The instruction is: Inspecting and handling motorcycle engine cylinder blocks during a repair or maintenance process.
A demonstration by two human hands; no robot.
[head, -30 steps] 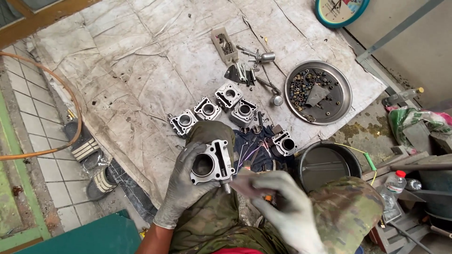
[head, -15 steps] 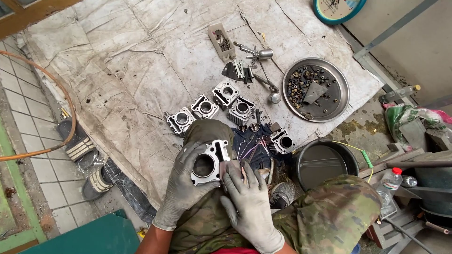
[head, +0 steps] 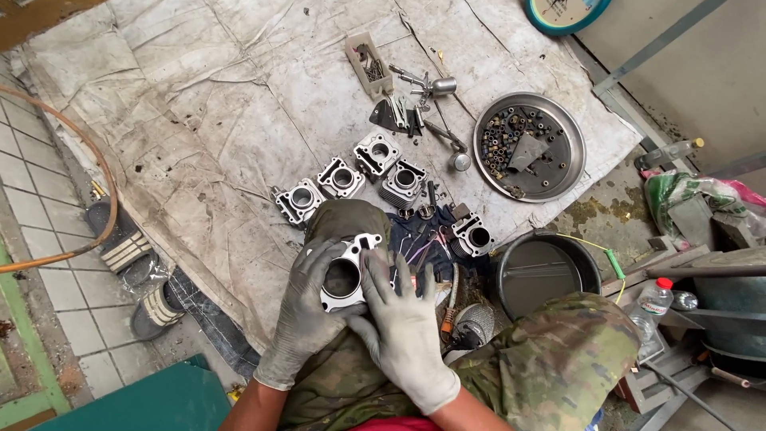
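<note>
Here we list what lies under our hands. Item one: a cylinder [head: 345,275], grey metal with a round bore, held over our knee. Our left hand [head: 307,319], in a dark grey glove, cups it from the left, fingers [head: 319,263] curled around its edge and grasping it. Our right hand [head: 403,327], in a pale glove, lies flat against the cylinder's right side, fingers [head: 383,275] spread and released, not clenched on anything.

Item two: a stained cloth [head: 239,120] spread over the floor, carrying the rest. On it, just beyond the knee, four more cylinders in a loose arc, the nearest at left [head: 299,199], and a fifth [head: 472,235] off to the right. Item three: a round metal tray [head: 570,160] of small nuts and bits, far right. Item four: a black bucket [head: 546,271] near our right knee, just off the cloth. Item five: a small box [head: 369,65] of screws near the cloth's far edge, with loose tools [head: 423,112] beside it. Item six: sandals [head: 128,243] on the tiles, left.
</note>
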